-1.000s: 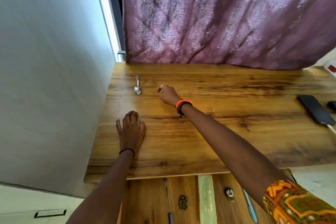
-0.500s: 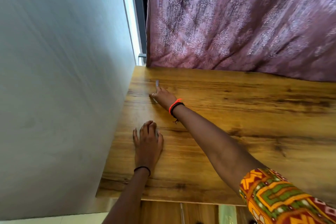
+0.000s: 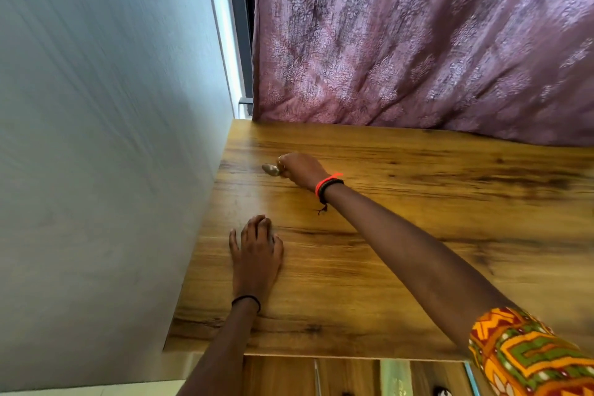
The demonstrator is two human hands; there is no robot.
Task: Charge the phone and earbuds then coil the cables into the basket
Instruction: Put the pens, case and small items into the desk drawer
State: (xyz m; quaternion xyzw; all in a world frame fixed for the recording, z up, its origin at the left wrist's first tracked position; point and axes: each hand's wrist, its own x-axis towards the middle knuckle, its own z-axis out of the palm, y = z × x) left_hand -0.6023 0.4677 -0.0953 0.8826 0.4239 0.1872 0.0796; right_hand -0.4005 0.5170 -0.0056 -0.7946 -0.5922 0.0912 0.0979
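Head view: right hand (image 3: 300,170) clenched round a metal spoon (image 3: 271,169) at the tabletop's (image 3: 418,267) far left, bowl protruding toward the wall (image 3: 96,138); left hand (image 3: 257,254) released, lying flat on the tabletop nearer.

Wooden table (image 3: 401,273): warm brown top with dark grain streaks, left edge set against a pale wall (image 3: 96,170), far edge met by a purple patterned curtain (image 3: 418,42). The left hand (image 3: 257,254) is laid palm-down on the top near the front left corner, fingers close together and slightly bent. A metal spoon (image 3: 271,169) is seen toward the far left, bowl pointed at the wall, handle gripped in the right hand (image 3: 300,170). The bowl looks to be at or just off the surface; contact cannot be confirmed through the blur.
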